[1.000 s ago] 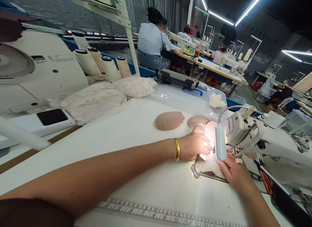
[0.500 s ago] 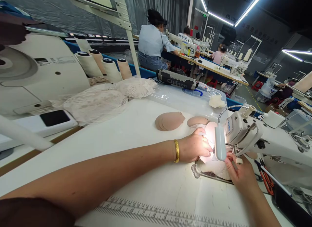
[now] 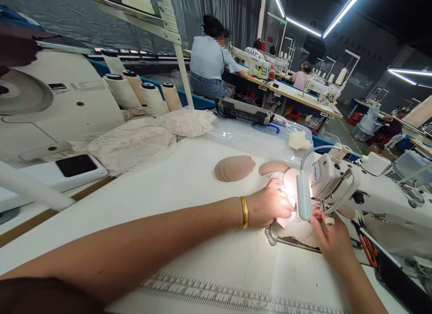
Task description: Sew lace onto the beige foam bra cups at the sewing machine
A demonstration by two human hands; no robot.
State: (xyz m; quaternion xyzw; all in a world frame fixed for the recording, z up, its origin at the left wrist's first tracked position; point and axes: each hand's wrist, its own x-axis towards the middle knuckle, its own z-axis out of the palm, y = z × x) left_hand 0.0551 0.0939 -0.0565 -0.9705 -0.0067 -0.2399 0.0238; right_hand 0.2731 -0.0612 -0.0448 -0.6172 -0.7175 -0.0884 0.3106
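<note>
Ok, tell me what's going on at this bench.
A person works at a Juki sewing machine. Their left hand, wearing a gold bangle, and right hand both press a pale padded cup under the machine's head, brightly lit by its lamp. A stack of beige pads lies on the white table just beyond.

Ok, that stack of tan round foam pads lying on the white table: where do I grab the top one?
The stack of tan round foam pads lies flat and fanned, with lower pads peeking out on the left. So probably pinch the top pad's near rim, coming in low from the near side over the white table. The left hand sits just near-right.
</note>
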